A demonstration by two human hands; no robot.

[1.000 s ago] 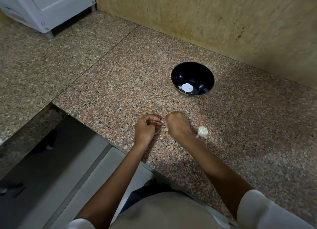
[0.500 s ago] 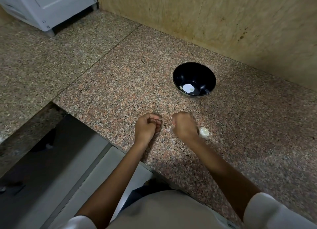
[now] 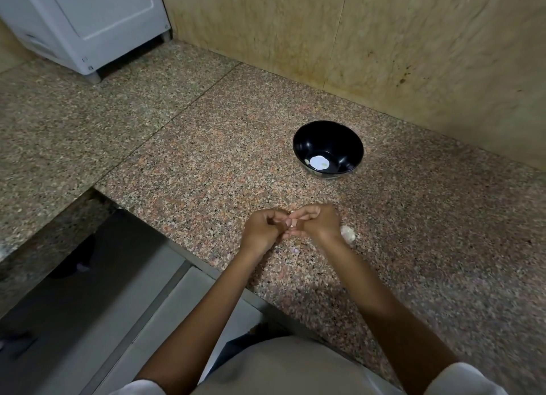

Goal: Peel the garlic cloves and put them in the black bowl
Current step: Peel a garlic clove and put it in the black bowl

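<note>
Granite counter (image 3: 295, 279) edge nearest, the left hand (image 3: 262, 232) and right hand (image 3: 318, 224), apart a moment ago, now meet, curled fingers of both pinching a small pale clove (image 3: 291, 225), so peeling seems under way; garlic head (image 3: 348, 234) lies beside the right wrist, black bowl (image 3: 325, 136) beyond.

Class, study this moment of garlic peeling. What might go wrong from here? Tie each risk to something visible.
1. The left hand and right hand pinch a tiny garlic clove short of the black bowl; it may slip onto the counter.
2. The garlic bulb lies just beside the right wrist; a nudge could roll it away.
</note>
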